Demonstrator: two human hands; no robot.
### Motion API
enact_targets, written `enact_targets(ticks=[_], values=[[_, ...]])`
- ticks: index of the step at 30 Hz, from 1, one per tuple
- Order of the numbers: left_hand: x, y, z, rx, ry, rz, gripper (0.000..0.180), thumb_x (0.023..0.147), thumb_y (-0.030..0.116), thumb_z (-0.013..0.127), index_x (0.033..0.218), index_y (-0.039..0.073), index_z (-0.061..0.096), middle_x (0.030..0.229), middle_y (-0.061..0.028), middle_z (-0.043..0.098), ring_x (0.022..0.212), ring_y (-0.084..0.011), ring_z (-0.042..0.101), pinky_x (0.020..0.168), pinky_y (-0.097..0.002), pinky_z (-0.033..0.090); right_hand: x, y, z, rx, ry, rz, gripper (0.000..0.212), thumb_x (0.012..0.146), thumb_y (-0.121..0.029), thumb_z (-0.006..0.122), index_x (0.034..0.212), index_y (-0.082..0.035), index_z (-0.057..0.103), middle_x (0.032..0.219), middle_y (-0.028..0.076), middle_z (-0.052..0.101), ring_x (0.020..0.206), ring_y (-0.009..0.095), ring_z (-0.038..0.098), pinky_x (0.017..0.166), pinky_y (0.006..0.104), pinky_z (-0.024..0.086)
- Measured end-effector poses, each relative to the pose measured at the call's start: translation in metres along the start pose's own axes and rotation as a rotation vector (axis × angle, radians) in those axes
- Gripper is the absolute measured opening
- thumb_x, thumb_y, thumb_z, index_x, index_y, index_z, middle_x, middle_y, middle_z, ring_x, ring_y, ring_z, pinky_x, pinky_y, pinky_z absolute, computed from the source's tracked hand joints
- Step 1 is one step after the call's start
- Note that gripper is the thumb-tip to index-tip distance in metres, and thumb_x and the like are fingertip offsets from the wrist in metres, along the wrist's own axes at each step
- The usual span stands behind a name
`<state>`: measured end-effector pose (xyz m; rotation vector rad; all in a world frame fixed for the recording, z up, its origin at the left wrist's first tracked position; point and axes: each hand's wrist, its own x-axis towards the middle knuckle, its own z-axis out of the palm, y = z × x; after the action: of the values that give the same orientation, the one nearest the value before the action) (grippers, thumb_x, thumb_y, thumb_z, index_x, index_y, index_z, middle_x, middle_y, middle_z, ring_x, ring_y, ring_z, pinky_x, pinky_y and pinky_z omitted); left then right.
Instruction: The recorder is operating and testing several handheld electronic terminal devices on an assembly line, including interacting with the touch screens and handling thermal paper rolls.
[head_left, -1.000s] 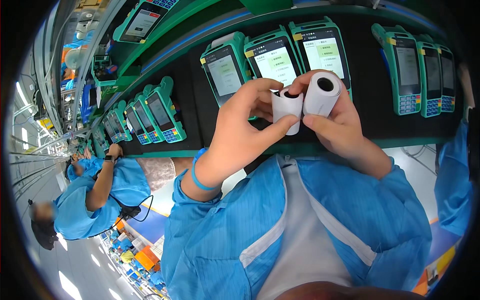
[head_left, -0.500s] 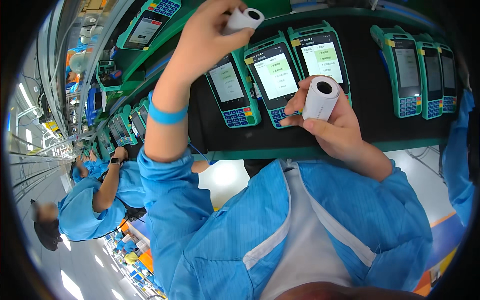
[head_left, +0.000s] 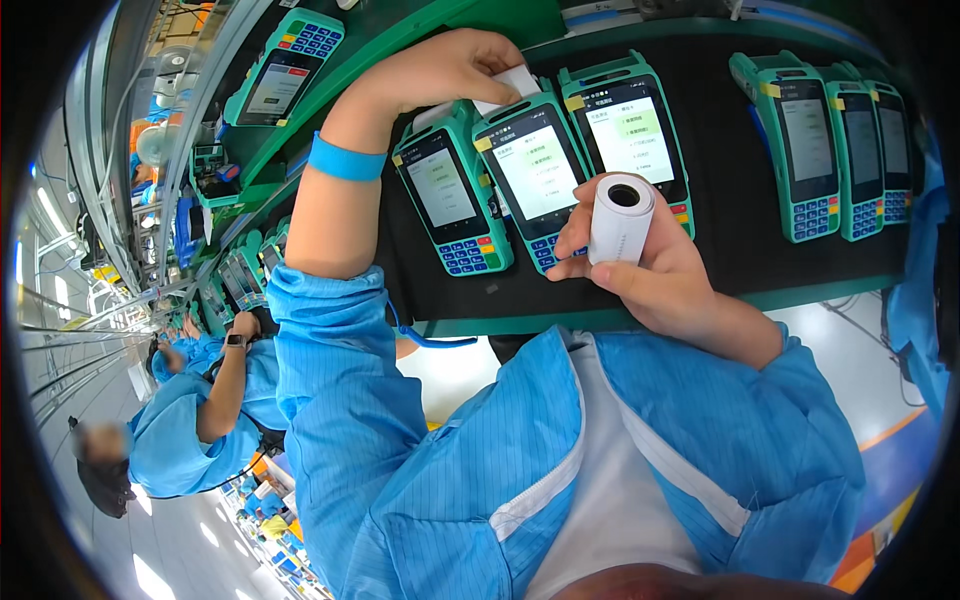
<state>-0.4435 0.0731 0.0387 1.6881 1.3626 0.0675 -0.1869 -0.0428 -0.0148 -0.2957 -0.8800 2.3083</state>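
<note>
While your right grip [head_left: 672,265] pinches a white paper roll [head_left: 618,225], thumb on its near side, the roll stands tilted above the terminals with its dark hollow core facing up. Your left grip [head_left: 450,70] pinches a second roll [head_left: 506,90] at the far end of the middle terminal [head_left: 535,175]; its fingertips are partly hidden, and you cannot tell whether this roll sits inside the terminal or above it. Your right fingers cover part of that terminal's keypad, and the lower end of the terminal to its right [head_left: 630,130] is partly hidden too. Toward the right end of the black surface [head_left: 738,255], three more terminals [head_left: 812,165] overlap. Toward its left end, further terminals [head_left: 242,275] are partly hidden by your sleeve [head_left: 335,345], too small to make out.
</note>
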Motion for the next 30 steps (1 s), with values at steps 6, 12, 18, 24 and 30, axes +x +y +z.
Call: enact_targets(ticks=[6,12,18,24,30], values=[[0.002,-0.010,0.002,-0.039,-0.020,0.001,0.037,0.073,0.007,0.069,0.109,0.000,0.059,0.099,-0.0081,0.063,0.088,-0.0148,0.059,0.080,-0.0265,0.048,0.000,0.001,0.001,0.024,-0.012,-0.003,0.055,0.081,0.007,0.050,0.131,-0.007,0.032,0.105,0.010,0.051,0.104,0.021,0.053,0.090,0.0418,0.051],[0.002,-0.008,0.004,0.054,0.058,0.105,0.036,0.074,0.005,0.068,0.108,0.000,0.060,0.094,-0.0087,0.065,0.088,-0.0147,0.060,0.080,-0.0277,0.049,0.002,0.000,0.000,0.009,-0.006,-0.015,0.055,0.081,0.007,0.051,0.131,-0.007,0.032,0.104,0.010,0.051,0.103,0.020,0.053,0.090,0.0412,0.051],[-0.006,-0.006,0.002,0.059,0.055,0.059,0.037,0.074,0.003,0.067,0.111,0.000,0.059,0.090,-0.0083,0.065,0.084,-0.0147,0.061,0.081,-0.0278,0.049,0.000,0.000,0.000,-0.032,0.005,0.000,0.055,0.081,0.006,0.052,0.131,-0.007,0.033,0.103,0.010,0.052,0.102,0.020,0.054,0.089,0.0401,0.051],[-0.005,-0.009,-0.001,0.021,0.053,0.059,0.036,0.078,0.006,0.069,0.111,0.001,0.059,0.089,-0.0072,0.064,0.089,-0.0145,0.061,0.083,-0.0270,0.048,0.000,-0.001,0.000,-0.034,-0.004,-0.003,0.055,0.081,0.006,0.052,0.131,-0.007,0.032,0.103,0.010,0.053,0.101,0.020,0.054,0.089,0.0402,0.051],[-0.014,-0.006,-0.003,-0.078,0.235,0.125,0.028,0.084,0.012,0.065,0.110,0.002,0.060,0.097,-0.0078,0.064,0.094,-0.0144,0.060,0.085,-0.0261,0.047,0.000,-0.001,0.002,-0.060,-0.004,0.004,0.055,0.081,0.006,0.052,0.131,-0.007,0.032,0.102,0.009,0.053,0.101,0.019,0.054,0.089,0.0404,0.051]])
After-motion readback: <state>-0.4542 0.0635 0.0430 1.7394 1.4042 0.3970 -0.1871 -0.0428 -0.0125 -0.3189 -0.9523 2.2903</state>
